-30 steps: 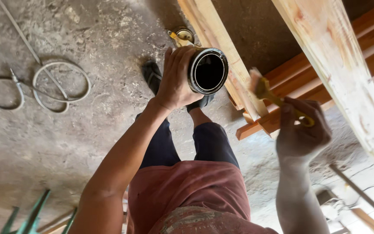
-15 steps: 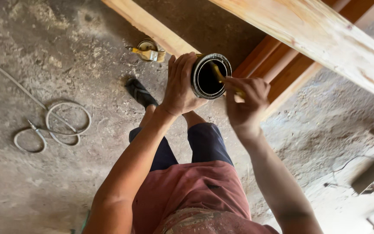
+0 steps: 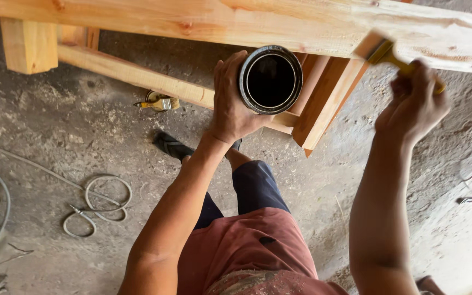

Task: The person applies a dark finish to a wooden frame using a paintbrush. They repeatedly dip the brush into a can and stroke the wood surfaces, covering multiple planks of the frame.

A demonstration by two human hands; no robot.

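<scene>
**One open tin, no labels or screens**

You have a single container in view: the round tin (image 3: 270, 80), held up in your left hand (image 3: 230, 104) just below the pale wooden beam (image 3: 192, 22). Its rim is silvery, its inside black. Its side, where a label might sit, is hidden. No signs or screens show.

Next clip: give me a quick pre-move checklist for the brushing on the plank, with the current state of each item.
1. Left hand grips the can firmly: ok.
2. Can held level, mouth facing up: ok.
3. Right hand holds the brush by its handle: ok.
4. Bristles touching the plank: ok, though blurred.
5. Liquid left in can: cannot tell, inside is dark.
6. Cable loops on the floor lie apart from the foot: ok.
</scene>
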